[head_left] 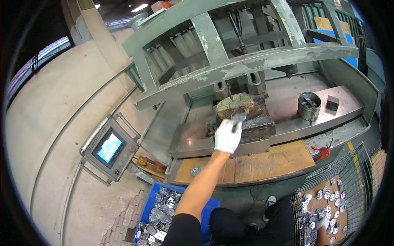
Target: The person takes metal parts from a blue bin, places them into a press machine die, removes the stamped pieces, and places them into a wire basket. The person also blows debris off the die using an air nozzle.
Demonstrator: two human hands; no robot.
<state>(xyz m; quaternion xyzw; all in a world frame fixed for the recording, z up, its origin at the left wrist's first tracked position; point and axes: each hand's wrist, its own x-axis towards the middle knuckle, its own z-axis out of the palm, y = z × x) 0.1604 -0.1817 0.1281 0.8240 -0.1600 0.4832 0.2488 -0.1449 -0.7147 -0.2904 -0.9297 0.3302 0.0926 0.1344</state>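
Note:
My left hand (227, 137), in a white glove, reaches out to the machine's fixture. Its fingers close on a round, shiny metal casting (239, 116). That part is at the front edge of a pale yellowish fixture block (234, 105) with circular seats. Low on the right, my right hand (323, 224), also gloved, is down in a wire basket (296, 207) among round metal castings (327, 195). Its fingers are too small and mixed with the parts to make out.
A blue bin (148, 201) full of metal castings stands below the bench. On the machine bed are a metal cup (309, 107) and a dark block (332, 103). A control panel (110, 148) hangs at the left. A heavy green frame (250, 63) spans above the fixture.

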